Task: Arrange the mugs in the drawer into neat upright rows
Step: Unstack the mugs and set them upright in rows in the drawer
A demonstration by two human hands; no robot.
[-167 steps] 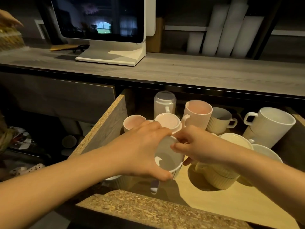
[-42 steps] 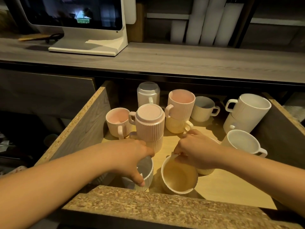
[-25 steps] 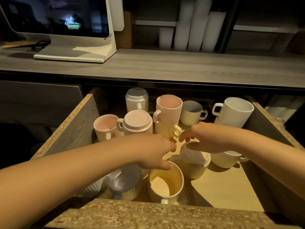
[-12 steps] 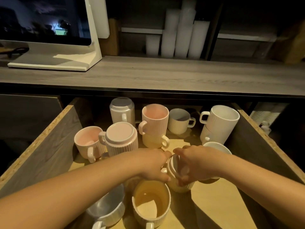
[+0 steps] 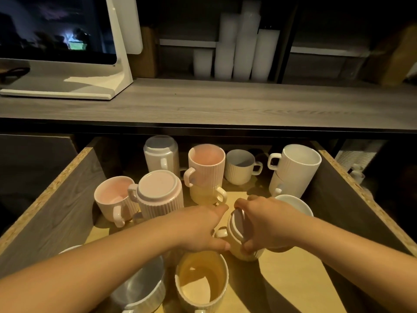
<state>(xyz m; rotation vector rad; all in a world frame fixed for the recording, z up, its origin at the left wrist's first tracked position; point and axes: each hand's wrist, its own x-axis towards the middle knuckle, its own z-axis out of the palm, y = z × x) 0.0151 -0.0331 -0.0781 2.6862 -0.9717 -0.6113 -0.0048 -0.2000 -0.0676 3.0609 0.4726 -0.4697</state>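
In the middle of the open wooden drawer [image 5: 65, 206] a cream ribbed mug [image 5: 237, 240] is tilted on its side. My right hand [image 5: 268, 222] grips it from above and the right. My left hand [image 5: 200, 229] holds its left side beside the handle. A yellow mug [image 5: 202, 282] and a grey mug [image 5: 140, 288] stand upright at the front. Behind are a pink mug [image 5: 112, 197], an upside-down pink mug [image 5: 161, 193], a pink mug stacked on a yellow one [image 5: 206, 170], an upside-down white mug [image 5: 161, 154], a grey mug [image 5: 240, 166], stacked white mugs [image 5: 293, 168] and a white mug [image 5: 295, 204].
A grey wooden counter [image 5: 225, 105] runs above the drawer. On it stands a white-framed screen [image 5: 67, 44] at the left. Stacks of white cups [image 5: 239, 55] stand on the shelf behind. The drawer floor at the front right [image 5: 293, 281] is bare wood.
Both hands left the front grey and yellow mugs and moved to the cream mug in the middle. They have tipped it off upside down onto its side.
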